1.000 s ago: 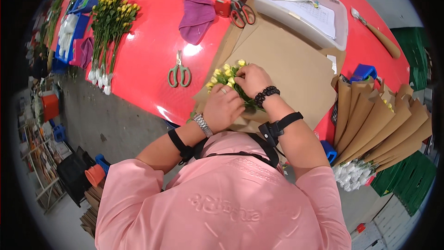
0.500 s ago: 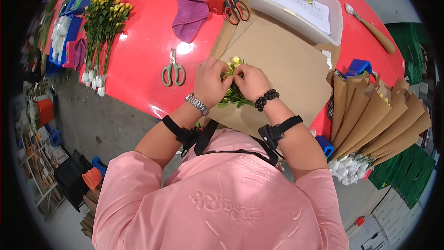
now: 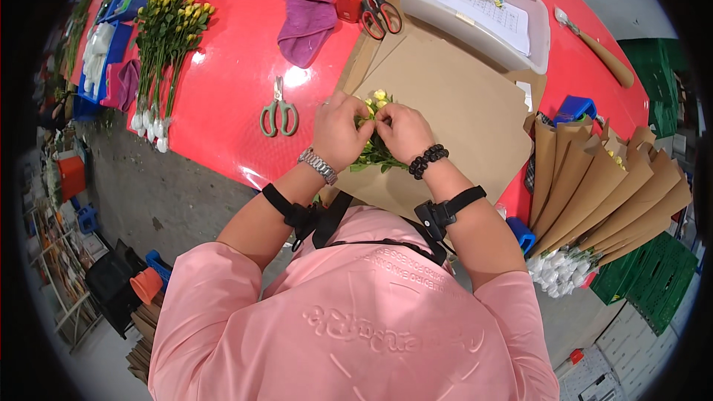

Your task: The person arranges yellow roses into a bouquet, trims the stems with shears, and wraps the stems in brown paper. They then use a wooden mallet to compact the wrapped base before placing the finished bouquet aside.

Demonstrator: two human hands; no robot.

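A small bunch of yellow flowers (image 3: 377,154) with green leaves is between my hands, over brown wrapping paper (image 3: 460,111). My left hand (image 3: 342,130), below which a metal watch sits on the wrist, is closed with fingertips pinched at the left side of the blooms. From the right, my right hand (image 3: 405,132) pinches at the same flowers, a dark bead bracelet on its wrist. The fingertips of both hands nearly meet and partly hide the blooms. Green-handled scissors (image 3: 279,115) lie on the red table left of my left hand.
Yellow flower bunches (image 3: 167,37) with white-wrapped stem ends lie at the left. A purple cloth (image 3: 307,22), red-handled scissors (image 3: 381,17) and a translucent bin (image 3: 538,37) sit farther back. Several paper-wrapped bouquets (image 3: 594,186) stand at the right; a paper cone (image 3: 609,59) lies behind them.
My hands stay almost in the same place, still pinching at the yellow flowers. The view has shifted very slightly; nothing else visibly differs.
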